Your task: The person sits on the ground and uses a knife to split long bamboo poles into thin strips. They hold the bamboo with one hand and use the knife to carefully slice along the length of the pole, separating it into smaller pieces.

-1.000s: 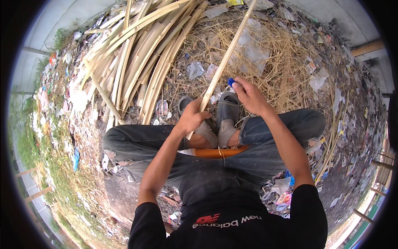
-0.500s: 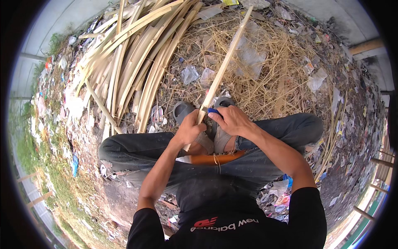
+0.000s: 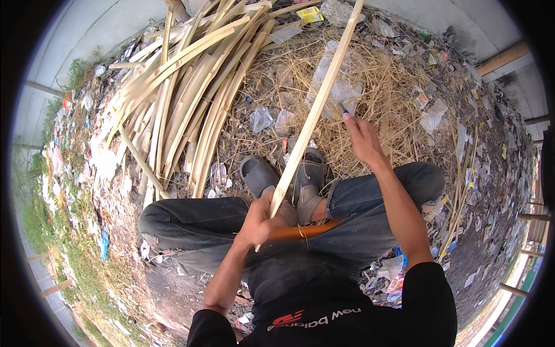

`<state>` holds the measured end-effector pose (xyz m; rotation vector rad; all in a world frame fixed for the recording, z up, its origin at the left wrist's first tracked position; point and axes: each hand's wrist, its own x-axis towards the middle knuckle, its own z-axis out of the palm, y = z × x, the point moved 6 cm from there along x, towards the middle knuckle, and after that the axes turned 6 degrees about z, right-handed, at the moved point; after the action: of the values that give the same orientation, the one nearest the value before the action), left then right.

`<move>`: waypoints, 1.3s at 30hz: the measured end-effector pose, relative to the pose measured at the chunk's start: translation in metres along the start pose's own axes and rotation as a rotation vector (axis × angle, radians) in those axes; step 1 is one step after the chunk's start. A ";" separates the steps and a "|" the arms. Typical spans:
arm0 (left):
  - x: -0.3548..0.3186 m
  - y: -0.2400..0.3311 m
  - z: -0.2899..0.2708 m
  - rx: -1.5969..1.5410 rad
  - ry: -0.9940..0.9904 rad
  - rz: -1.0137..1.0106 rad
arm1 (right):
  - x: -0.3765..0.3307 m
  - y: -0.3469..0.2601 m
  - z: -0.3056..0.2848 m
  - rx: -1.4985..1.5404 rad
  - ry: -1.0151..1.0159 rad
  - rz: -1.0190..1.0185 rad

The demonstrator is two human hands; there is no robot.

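- Left hand point(image 3: 257, 222): fingers wrapped snugly around the lower part of a long pale bamboo strip point(image 3: 315, 115), with a short end poking out below the fist.
- The strip slants away from those fingers, up and rightward, passing left of the other hand without touching it.
- Right hand point(image 3: 364, 141): fingers curled in, thumb stretched forward, pinching a small tool point(image 3: 345, 110). Only a slim dark tip shows past the thumb; the rest is covered, so can't tell what kind.
- Grey slip-on shoes point(image 3: 258, 173) sit just beyond the left fingers, strip crossing over them.
- Right by the left fist, nearer the body: an orange rounded piece point(image 3: 295, 232) between the jeans point(image 3: 191, 224).
- Past the right fingertips, loads of dry straw-like shavings point(image 3: 393, 87) plus clear plastic scraps point(image 3: 261, 119).
- Farther out, up-left of the left fingers, a big loose pile of bamboo strips point(image 3: 196, 98).
- Farthest from both hands: yellow packet point(image 3: 310, 14), pale wall panels point(image 3: 462, 23).
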<state>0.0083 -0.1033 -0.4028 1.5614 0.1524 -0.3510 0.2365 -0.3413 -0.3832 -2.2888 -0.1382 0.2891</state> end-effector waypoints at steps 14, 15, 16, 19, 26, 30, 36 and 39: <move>-0.001 0.051 -0.013 0.071 0.241 0.132 | -0.110 -0.122 0.057 -0.345 -0.426 -0.484; -0.001 0.052 -0.012 0.110 0.234 0.148 | -0.107 -0.121 0.057 -0.348 -0.400 -0.503; -0.002 0.056 -0.010 0.150 0.229 0.164 | -0.105 -0.122 0.056 -0.350 -0.375 -0.523; -0.015 0.047 -0.006 0.233 0.227 0.120 | -0.073 -0.121 0.037 -0.362 -0.315 -0.386; -0.021 0.058 -0.004 0.461 0.273 0.103 | -0.112 -0.106 0.064 -0.425 -0.499 -0.491; -0.014 0.049 -0.012 0.620 0.308 0.160 | -0.094 -0.105 0.068 -0.433 -0.462 -0.494; -0.003 0.067 -0.027 0.858 0.305 0.234 | -0.069 -0.113 0.071 -0.437 -0.286 -0.628; 0.001 0.071 -0.035 0.898 0.340 0.288 | -0.052 -0.113 0.076 -0.421 -0.245 -0.610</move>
<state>0.0355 -0.0709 -0.3364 2.4916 0.0230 0.1112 0.1659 -0.2214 -0.3397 -2.4708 -1.0866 0.2303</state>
